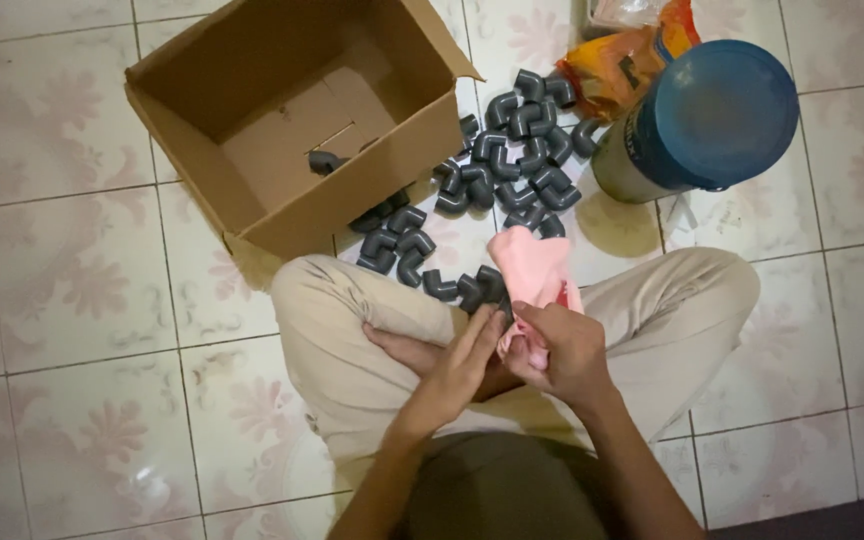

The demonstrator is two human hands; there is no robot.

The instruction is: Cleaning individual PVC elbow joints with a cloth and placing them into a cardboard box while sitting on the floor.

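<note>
A person sits cross-legged on a pale tiled floor (62, 300) with a faint pink flower pattern, both hands meeting over the lap. The right hand (564, 350) is closed round the lower end of a pink cloth (535, 278), fingers curled and pressed together on the bunched fabric, while the rest of the cloth stands up beyond the knuckles. The left hand (457, 372) lies just beside it, fingers straight and close together, their tips touching the cloth and the right hand; whether anything sits inside the cloth I cannot tell. Just beyond the hands, a heap of grey pipe elbows (512, 155) spreads over the floor, from near the shins to the far right. To the far left stands an open cardboard box (292, 120), flaps up, with one grey elbow (324, 160) lying on its bottom. At the far right stands a round container with a blue lid (717, 115), and an orange plastic bag (622, 65) lies behind it
</note>
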